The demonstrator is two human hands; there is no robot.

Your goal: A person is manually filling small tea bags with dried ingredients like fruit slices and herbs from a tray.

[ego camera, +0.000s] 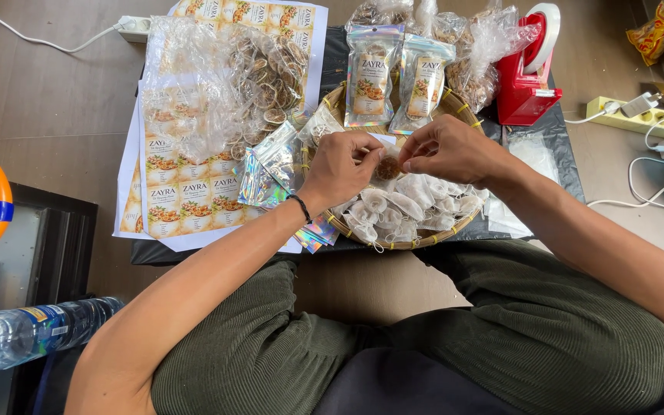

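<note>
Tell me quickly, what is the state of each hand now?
Left hand: closed, pinching the small white mesh pouch.
Right hand: closed, pinching the same pouch with the round brown dried slice.

Sat cross-legged, knees spread toward five and seven o'clock. Reached both bare forearms up from the lower corners toward twelve o'clock, meeting just above centre. Left hand (341, 165) curled, knuckles up, fingers pinched together toward three o'clock, a dark band round the wrist. Right hand (449, 150) bent at the wrist, fingertips pinched toward nine o'clock, almost touching the left's. Elbows flared wide at four and eight o'clock.
</note>
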